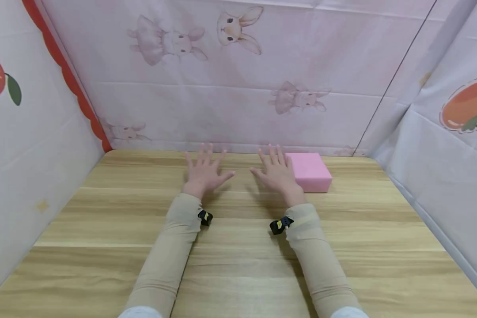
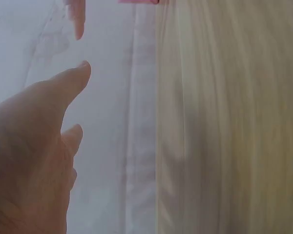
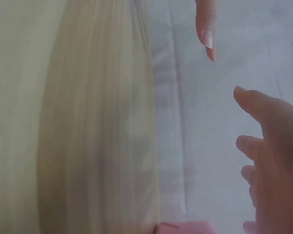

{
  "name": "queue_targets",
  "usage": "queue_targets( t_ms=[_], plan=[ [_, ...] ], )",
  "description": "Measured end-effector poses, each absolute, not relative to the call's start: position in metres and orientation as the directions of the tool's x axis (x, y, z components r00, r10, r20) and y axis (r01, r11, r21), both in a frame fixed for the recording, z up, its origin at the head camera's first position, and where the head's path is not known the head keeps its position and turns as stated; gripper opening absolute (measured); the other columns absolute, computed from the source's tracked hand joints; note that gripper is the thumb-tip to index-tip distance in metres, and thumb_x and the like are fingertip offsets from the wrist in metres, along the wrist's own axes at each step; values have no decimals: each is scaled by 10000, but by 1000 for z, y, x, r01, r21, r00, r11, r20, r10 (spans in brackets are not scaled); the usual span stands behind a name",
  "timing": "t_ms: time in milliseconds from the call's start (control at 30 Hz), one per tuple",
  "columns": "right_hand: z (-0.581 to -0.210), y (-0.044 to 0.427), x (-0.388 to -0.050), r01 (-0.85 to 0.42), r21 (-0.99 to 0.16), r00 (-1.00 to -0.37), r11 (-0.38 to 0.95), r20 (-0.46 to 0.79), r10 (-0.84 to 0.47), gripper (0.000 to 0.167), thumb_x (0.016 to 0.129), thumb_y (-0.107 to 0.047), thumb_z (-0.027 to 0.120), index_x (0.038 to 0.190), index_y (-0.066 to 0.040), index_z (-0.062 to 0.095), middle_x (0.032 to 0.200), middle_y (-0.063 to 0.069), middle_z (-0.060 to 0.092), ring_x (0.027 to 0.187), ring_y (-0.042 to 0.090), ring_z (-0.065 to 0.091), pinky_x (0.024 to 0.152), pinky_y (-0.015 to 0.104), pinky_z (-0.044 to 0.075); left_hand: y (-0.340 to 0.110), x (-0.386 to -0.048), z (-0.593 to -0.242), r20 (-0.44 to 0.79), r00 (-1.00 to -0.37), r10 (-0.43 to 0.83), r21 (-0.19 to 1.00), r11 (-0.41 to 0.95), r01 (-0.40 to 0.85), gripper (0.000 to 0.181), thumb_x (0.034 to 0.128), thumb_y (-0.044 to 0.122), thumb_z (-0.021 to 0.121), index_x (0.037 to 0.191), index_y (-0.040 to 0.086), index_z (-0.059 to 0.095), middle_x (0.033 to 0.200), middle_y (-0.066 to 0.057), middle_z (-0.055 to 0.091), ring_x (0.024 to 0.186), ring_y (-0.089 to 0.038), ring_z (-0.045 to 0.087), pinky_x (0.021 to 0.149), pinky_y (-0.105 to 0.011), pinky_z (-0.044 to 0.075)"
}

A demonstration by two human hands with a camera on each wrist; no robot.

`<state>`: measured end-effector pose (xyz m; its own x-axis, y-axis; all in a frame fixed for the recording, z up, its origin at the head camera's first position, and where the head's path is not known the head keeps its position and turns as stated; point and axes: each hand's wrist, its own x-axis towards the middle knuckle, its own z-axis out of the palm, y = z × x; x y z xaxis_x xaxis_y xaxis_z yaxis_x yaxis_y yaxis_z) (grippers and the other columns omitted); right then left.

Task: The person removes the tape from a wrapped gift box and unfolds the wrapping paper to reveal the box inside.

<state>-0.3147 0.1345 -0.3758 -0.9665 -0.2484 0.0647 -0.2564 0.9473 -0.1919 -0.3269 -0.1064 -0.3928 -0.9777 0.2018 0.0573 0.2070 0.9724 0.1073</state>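
My left hand (image 1: 205, 173) is held over the far part of the wooden table, palm down, its fingers spread and nothing in them. To its right, my right hand (image 1: 277, 173) is spread the same way and holds nothing. A pink block (image 1: 311, 172) lies on the table just right of the right hand, partly behind its outer fingers in the head view. Whether those fingers touch it I cannot tell. In the right wrist view, a corner of the pink block (image 3: 188, 227) shows at the bottom edge. The thumbs point toward each other with a gap between them.
The wooden table (image 1: 238, 265) ends at a pale pink cloth backdrop (image 1: 230, 115) printed with rabbits. White cloth walls with fruit prints stand on the left (image 1: 32, 145) and right (image 1: 453, 168). A small dark camera is strapped at each wrist.
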Motion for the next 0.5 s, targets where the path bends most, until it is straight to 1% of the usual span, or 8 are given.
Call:
queue_targets(
  t_ms=[200,367,433,500],
  plan=[
    [-369,157,-310,-230,-234,-973,945,69,-220,766,964,-674,292,1568,-306,0,1621,-2,-199,1498,243,-221,1202,612,-39,-86,-318,-385,77,-967,243,42,968,247,830,843,853,182,1515,454,-99,1623,6,-179,1502,-302,-196,1097,-660,-224],
    [-364,183,-305,-214,-256,-977,943,73,-201,777,956,-692,282,1571,-303,11,1625,2,-195,1497,256,-228,1191,626,-64,-63,-305,-376,123,-946,300,37,951,307,838,860,828,244,1540,423,-34,1640,-14,-108,1517,-284,-148,1117,-661,-189],
    [-362,194,-303,-211,-254,-977,944,76,-198,780,961,-682,286,1577,-276,32,1631,28,-180,1502,284,-209,1187,630,-73,-53,-301,-375,130,-937,325,43,942,332,841,867,815,273,1545,412,-19,1642,-17,-101,1517,-281,-146,1121,-665,-176],
    [-362,206,-302,-211,-244,-977,947,89,-194,779,972,-659,296,1581,-230,68,1639,64,-154,1508,321,-177,1185,634,-70,-42,-299,-375,134,-929,345,30,936,351,853,859,827,259,1546,409,-25,1642,-13,-107,1518,-276,-146,1122,-673,-162]
  ],
)
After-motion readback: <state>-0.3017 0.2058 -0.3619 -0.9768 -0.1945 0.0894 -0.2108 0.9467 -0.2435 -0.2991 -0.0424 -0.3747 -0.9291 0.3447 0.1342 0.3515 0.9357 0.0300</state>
